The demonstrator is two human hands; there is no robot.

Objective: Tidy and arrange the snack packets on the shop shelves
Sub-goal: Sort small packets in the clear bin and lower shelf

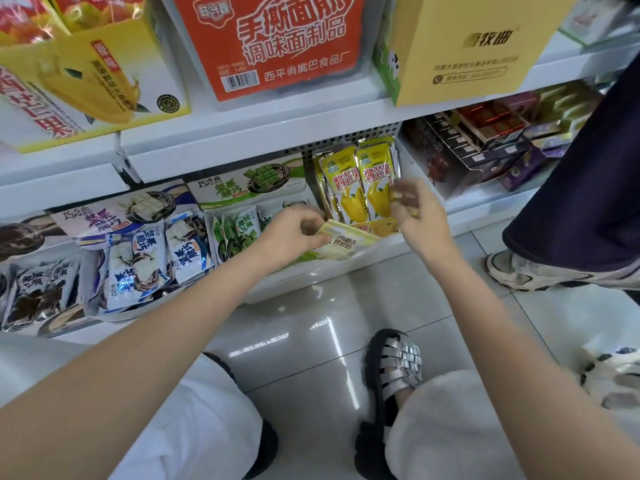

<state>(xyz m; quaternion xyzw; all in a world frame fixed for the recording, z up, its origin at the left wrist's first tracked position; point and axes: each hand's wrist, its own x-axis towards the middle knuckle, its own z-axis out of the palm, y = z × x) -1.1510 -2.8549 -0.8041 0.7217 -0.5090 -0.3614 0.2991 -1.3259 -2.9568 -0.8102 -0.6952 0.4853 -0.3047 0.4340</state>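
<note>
— Along the lower shelf (311, 268), what shows, biggest first?

— White painted metal, with a perforated back panel. On the shelf above stand three cardboard cartons: a yellow corn-printed box (93, 74), a red box (277, 39) with white lettering and a barcode, and a plain yellow carton (467, 46). Below, a green display box (242, 188) holds glossy green packets, and a blue-and-white display box (117, 213) holds shiny crinkled blue packets (152, 258). Dark packets lie at the far left.

— And the snack packets being handled?

— Two tall yellow mango pouches (360, 181) stand upright side by side against the back panel, glossy film with red characters and a printed yellow fruit. In front of them a flat pale yellow packet (346, 237) lies tilted at the shelf's front edge.

— How do the hands sit?

— The left hand (294, 233) has its fingers curled, its grip clamped on the left end of that pale yellow packet. The right hand (412, 209) is blurred; its fingers are bent around a small yellowish thing just beside the right pouch, though what it is I cannot tell.

— Anything else?

— Glossy grey floor tiles (311, 334), a silver woven sandal (394, 372) with a thick black sole, white trousers, and another person's dark trouser leg (581, 188) over a worn pale sneaker (540, 271).
</note>
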